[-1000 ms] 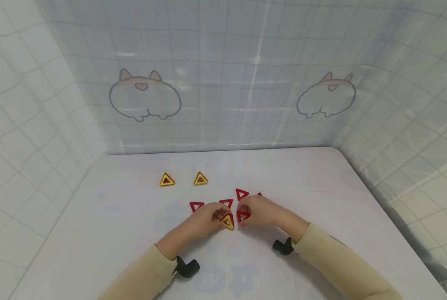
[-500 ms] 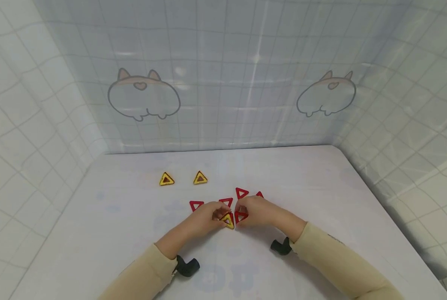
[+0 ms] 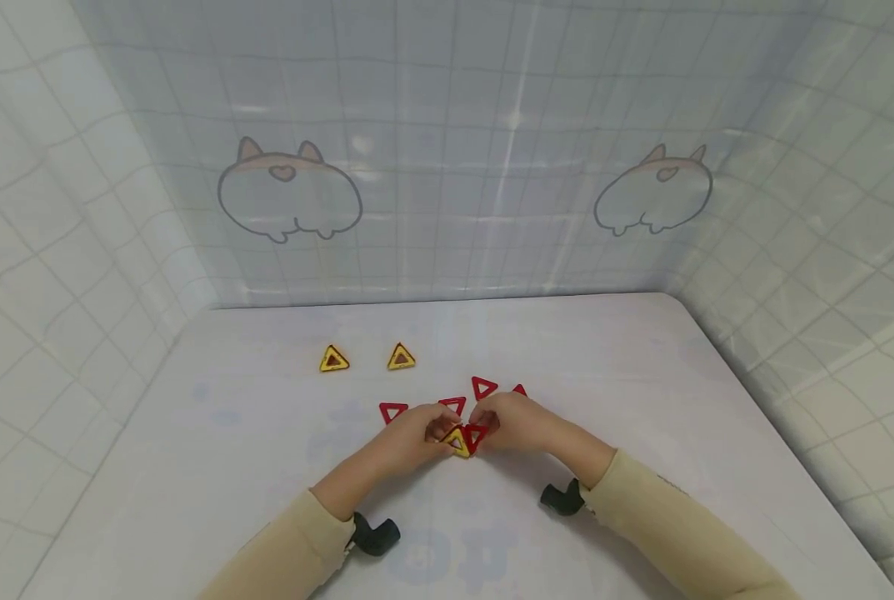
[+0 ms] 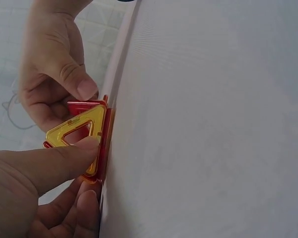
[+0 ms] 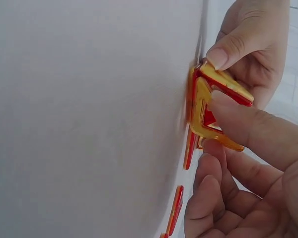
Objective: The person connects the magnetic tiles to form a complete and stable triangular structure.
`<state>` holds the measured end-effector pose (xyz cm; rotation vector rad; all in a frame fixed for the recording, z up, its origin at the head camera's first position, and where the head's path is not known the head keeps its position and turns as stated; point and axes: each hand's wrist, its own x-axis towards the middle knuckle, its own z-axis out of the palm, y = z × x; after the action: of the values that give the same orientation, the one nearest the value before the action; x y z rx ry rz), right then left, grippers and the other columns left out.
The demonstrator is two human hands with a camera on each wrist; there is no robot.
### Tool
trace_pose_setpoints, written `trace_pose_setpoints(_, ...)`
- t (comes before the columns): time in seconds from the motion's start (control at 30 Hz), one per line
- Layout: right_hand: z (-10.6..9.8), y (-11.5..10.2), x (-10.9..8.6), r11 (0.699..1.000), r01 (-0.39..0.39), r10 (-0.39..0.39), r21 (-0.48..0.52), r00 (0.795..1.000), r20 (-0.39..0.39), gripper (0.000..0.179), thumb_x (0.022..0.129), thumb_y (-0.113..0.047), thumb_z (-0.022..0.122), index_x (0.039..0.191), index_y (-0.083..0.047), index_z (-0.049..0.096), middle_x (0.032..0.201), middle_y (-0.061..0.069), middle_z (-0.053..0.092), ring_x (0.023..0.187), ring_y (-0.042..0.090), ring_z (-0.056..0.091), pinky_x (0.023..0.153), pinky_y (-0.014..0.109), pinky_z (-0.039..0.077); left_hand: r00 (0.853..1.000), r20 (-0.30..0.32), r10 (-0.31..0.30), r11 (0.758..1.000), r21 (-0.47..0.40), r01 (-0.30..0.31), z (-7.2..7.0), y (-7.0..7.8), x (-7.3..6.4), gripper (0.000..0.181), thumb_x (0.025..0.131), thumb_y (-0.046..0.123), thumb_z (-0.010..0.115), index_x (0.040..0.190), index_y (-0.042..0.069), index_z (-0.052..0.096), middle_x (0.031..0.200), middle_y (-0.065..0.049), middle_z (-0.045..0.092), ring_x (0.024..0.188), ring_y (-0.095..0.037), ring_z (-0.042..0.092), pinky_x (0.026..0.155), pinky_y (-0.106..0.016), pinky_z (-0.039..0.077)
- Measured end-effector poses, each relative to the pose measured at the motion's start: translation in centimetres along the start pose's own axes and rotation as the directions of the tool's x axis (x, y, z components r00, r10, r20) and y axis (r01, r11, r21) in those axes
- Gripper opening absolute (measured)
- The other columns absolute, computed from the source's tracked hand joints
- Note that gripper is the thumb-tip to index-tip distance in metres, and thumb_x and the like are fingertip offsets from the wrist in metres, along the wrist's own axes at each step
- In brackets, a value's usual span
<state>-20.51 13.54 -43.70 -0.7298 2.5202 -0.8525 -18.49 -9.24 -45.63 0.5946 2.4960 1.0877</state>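
In the head view my left hand (image 3: 409, 440) pinches a hollow yellow triangular magnetic tile (image 3: 458, 453), with a red edge showing behind it. My right hand (image 3: 517, 423) pinches a red triangular magnetic tile (image 3: 477, 428) right at the yellow tile's right side. Seen from the left wrist, my thumb presses on the face of the yellow tile (image 4: 92, 115), which stands tilted over a red piece low along the tabletop. From the right wrist, the right thumb lies on a tile (image 5: 203, 133) that looks orange-yellow here, its corner meeting the left hand's piece. Fingers hide parts of both tiles.
Two yellow triangles, one left (image 3: 334, 367) and one right (image 3: 401, 366), lie on the white tabletop (image 3: 267, 458) at the back. Behind the hands are several red triangles, among them a left one (image 3: 394, 406) and a farther one (image 3: 485, 382). A tiled-pattern curtain (image 3: 447, 167) surrounds the table.
My right hand has moved slightly left, bringing its red tile from a small gap away up against the yellow tile. The red tile has turned a little; my left hand has barely moved.
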Motion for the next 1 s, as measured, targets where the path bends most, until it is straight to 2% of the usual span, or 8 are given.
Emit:
trace_pose_setpoints(0.43, 0.48, -0.43, 0.53, 0.995, 0.013, -0.012, 0.094, 1.000, -0.014, 0.022, 0.080, -0.016, 0.085, 0.098, -0.013, 0.072, 0.087, -0.008, 0.069, 0.082, 0.010, 0.065, 0.072, 0.024, 0.055, 1.000, -0.006, 0.012, 1.000, -0.004, -0.012, -0.06, -0.04, -0.05, 0.033, 0.085, 0.014, 0.081, 0.114, 0.013, 0.065, 0.095, 0.007, 0.063, 0.090, -0.013, 0.059, 0.083, -0.028, 0.053)
trace_pose_setpoints(0.7, 0.55, -0.73, 0.50, 0.992, -0.014, 0.014, 0.123, 1.000, -0.005, 0.021, 0.080, -0.014, 0.085, 0.097, -0.012, 0.072, 0.086, -0.007, 0.069, 0.081, 0.010, 0.065, 0.072, 0.025, 0.056, 1.000, -0.014, 0.015, 1.000, 0.005, -0.015, 0.05, -0.24, -0.19, 0.035, 0.085, 0.013, 0.081, 0.117, 0.013, 0.066, 0.097, 0.007, 0.063, 0.091, -0.012, 0.060, 0.083, -0.029, 0.053)
trace_pose_setpoints(1.0, 0.61, -0.53, 0.58, 0.991, 0.012, -0.010, 0.136, 1.000, -0.015, 0.020, 0.079, -0.014, 0.086, 0.095, -0.010, 0.074, 0.085, -0.007, 0.069, 0.078, 0.009, 0.066, 0.070, 0.023, 0.055, 0.999, -0.027, 0.017, 1.000, 0.013, -0.017, 0.22, -0.20, -0.28, 0.039, 0.085, 0.011, 0.080, 0.123, 0.013, 0.069, 0.100, 0.007, 0.065, 0.091, -0.011, 0.061, 0.084, -0.030, 0.053)
